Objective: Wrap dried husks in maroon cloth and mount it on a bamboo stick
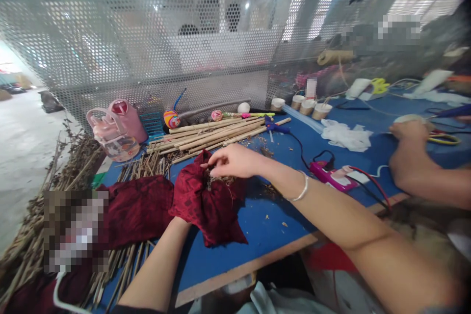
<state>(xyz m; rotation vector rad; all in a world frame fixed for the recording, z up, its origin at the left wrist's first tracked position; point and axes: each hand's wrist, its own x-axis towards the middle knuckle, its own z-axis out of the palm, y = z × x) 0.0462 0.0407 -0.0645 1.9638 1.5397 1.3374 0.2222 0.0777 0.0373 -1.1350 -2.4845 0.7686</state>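
Note:
A dark red patterned cloth (217, 216) is gathered into a pouch shape above the blue table, its loose corners hanging. My left hand (181, 223) is under this cloth; only the wrist shows and the fingers are covered. Over the cloth's opening, my right hand (235, 161) has its thumb and fingers bent together in a pinch; what is between them, if anything, I cannot make out. Dried plant bits (226, 181) lie in the opening, just under the right fingers. A silver bangle (303, 187) circles my right wrist.
Pale sticks (206, 137) lie behind the hands, with a blue glue gun (275, 126) at their right end. Pink jug (128, 120) stands back left. More red cloth (140, 206) covers twigs at left. A magenta power strip (333, 175) and another person's arm (419, 167) are right.

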